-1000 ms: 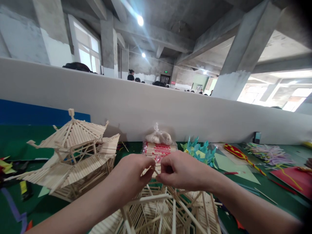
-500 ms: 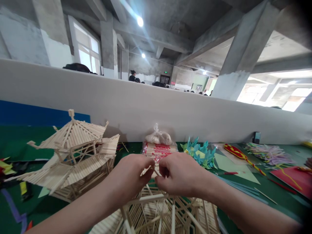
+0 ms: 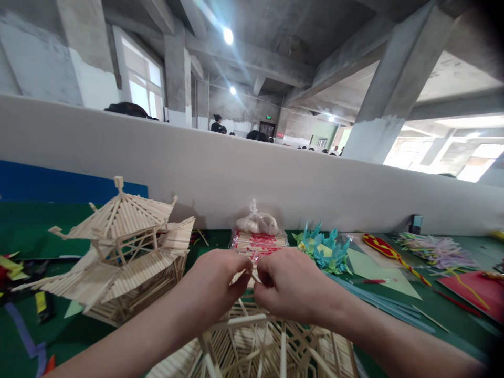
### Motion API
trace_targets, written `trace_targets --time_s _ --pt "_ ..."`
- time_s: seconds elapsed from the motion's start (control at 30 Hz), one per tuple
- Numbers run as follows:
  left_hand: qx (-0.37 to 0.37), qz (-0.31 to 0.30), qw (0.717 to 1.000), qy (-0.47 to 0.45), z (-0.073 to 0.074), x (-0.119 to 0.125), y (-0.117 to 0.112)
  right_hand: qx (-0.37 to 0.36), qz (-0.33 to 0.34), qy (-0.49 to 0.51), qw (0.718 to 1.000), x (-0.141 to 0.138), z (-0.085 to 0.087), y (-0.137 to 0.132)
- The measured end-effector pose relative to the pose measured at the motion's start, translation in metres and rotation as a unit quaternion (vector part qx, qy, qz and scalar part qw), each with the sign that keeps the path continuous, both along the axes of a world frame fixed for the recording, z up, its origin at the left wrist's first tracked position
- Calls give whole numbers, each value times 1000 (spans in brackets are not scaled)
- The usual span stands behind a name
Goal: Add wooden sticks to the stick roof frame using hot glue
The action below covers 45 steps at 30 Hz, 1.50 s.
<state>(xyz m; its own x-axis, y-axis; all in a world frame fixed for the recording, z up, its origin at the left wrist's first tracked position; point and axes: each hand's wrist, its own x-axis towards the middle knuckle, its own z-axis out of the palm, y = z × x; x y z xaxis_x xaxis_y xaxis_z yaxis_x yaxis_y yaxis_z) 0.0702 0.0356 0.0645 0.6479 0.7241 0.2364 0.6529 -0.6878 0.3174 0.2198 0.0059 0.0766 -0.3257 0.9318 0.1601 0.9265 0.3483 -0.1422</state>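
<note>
My left hand (image 3: 220,278) and my right hand (image 3: 289,281) are close together in the middle, both closed in a pinch. Between their fingertips shows a small part of a pale wooden stick (image 3: 252,279); the fingers hide most of it. Right below them is an open frame of wooden sticks (image 3: 255,346), with crossing bars over slatted sides, cut off by the bottom of the view. To the left stands a model pavilion (image 3: 126,247) made of the same sticks, with a pointed upper roof and a wider lower one.
Behind my hands lie a pack of red-marked sticks (image 3: 260,241) and a knotted clear bag (image 3: 258,220) against a white partition (image 3: 220,173). Rightward are a teal paper piece (image 3: 323,249), blue strips (image 3: 386,302) and a red sheet (image 3: 468,291). A yellow-black tool (image 3: 42,304) lies left.
The view has shifted slightly, so everything sits a little further right. Both hands keep nearly the same pinched pose over the stick frame.
</note>
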Motion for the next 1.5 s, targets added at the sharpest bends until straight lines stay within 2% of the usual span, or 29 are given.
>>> trace_targets --time_s 0.6,1.07,1.27,1.43,1.5 --pt "-11 1 1000 2 -3 0 1 -42 2 32 999 2 3 3" --pt "-21 4 1000 -17 0 1 0 -12 11 26 1000 -2 -1 6" --pt "-52 -20 998 -42 8 -7 -2 -20 8 36 999 1 1 2" --pt "-78 21 993 -89 15 -15 -3 -26 3 48 998 4 0 1" --pt "-80 17 992 -96 15 -16 -1 -28 3 55 998 5 0 0"
